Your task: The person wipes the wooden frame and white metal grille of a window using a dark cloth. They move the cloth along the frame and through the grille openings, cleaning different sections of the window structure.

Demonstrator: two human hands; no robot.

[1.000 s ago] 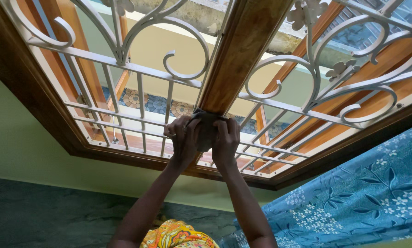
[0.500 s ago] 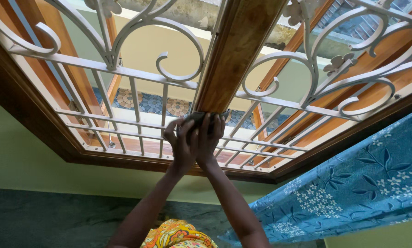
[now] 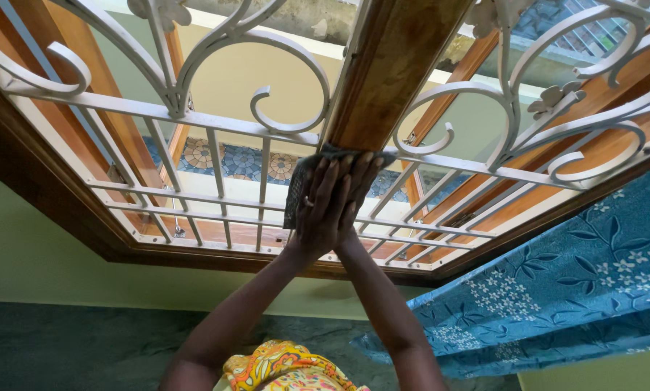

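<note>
The window frame (image 3: 57, 210), dark brown wood, fills most of the view, running from the near left up and away to the far right. Inside it sits a white metal grille (image 3: 216, 123) of straight bars below and curled scrolls above. Splitting the window down its middle is a wooden post (image 3: 390, 72), lighter brown with a worn, streaked face; its long axis runs from the far upper right down toward the near centre, where the hands meet it.

A blue floral curtain (image 3: 578, 275) hangs at the near right, well apart from the hands. Beyond the grille, a patterned tile floor (image 3: 245, 163) shows outside. At the bottom edge is a bit of orange printed clothing (image 3: 281, 366).

Both arms reach up side by side to the same spot, neither clearly nearer. The left hand (image 3: 325, 210) lies flat, its fingers (image 3: 323, 177) stretched out and close together, pressing a dark grey cloth (image 3: 299, 185) against the lower end of the post. The cloth hangs a little to the left of the post, over a grille bar. The right hand (image 3: 357, 181) lies just beside and partly under the left, fingertips at the cloth's upper edge; how far its fingers curl I cannot tell. The post lies straight ahead of the fingertips, up and to the right.

No packages, labels or signs are in view.
</note>
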